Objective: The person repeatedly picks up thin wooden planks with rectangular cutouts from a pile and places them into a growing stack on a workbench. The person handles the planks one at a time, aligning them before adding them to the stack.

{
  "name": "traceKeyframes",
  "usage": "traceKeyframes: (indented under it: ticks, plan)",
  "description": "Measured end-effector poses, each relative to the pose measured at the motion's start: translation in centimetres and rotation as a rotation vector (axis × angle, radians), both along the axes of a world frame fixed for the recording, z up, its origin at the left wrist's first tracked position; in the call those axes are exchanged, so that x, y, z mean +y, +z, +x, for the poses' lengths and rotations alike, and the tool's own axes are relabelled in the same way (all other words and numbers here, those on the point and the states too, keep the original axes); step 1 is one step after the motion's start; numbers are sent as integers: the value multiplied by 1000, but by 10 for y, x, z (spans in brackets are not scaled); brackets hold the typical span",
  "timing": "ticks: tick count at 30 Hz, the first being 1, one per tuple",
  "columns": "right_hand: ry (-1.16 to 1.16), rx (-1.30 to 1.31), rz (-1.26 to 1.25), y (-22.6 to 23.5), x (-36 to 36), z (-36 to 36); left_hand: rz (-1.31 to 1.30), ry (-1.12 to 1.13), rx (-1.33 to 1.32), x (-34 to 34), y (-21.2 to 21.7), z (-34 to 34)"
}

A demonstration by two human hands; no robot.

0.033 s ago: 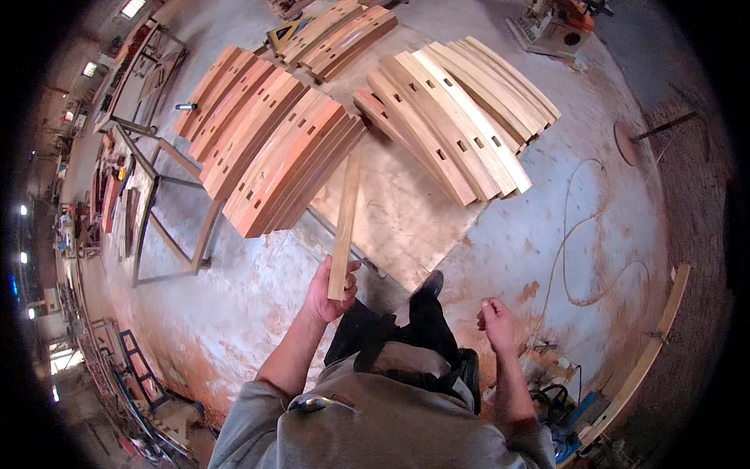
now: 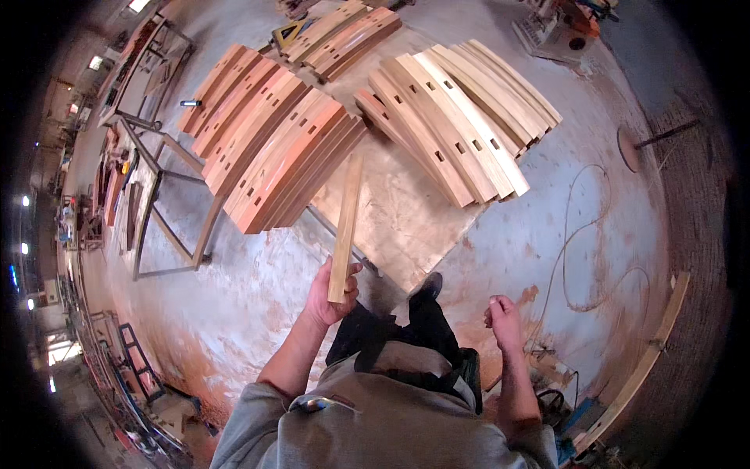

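Note:
My left hand [image 2: 331,295] is closed around the near end of a narrow, straight wooden strip [image 2: 344,227]. The strip points away from me, its far end close to the reddish stack. My right hand [image 2: 505,319] hangs apart at the right, fingers curled in; whether anything is inside them is hidden. Ahead on the left lies a stack of curved reddish wooden pieces [image 2: 266,168] with small rectangular slots. To its right, paler curved slotted pieces [image 2: 453,129] lean in a row. Both rest on a brown sheet board [image 2: 406,227].
More curved pieces [image 2: 344,39] lie farther back. A metal-framed stand [image 2: 156,170] is at the left. A cord [image 2: 567,250] loops over the dusty floor at the right, near a round-based stand [image 2: 627,150]. A long board [image 2: 652,356] lies at the right edge.
My right hand has shifted slightly to the right. My left hand still holds the wooden strip in nearly the same place.

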State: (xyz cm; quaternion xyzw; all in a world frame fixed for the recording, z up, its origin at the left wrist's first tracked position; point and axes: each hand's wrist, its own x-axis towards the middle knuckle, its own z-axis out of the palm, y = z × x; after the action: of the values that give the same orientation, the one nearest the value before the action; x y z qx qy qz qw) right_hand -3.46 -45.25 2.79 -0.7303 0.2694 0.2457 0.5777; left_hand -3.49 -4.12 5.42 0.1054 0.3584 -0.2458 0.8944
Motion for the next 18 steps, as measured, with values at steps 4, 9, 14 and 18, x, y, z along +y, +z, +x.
traceKeyframes:
  ticks: [4, 9, 14, 18]
  plan:
    - [-20, -30, 48, 9, -23, 30, 6, 54, -5, -28, 17, -5]
    - [56, -40, 91, 4, -25, 47, 203, 29, -22, -38, 22, -15]
    - [112, -22, 90, 8, -7, 54, 1208, -199, -145, -40, 21, -21]
    - [119, -25, 107, 11, -4, 57, 1940, -440, -174, -38, 44, -17]
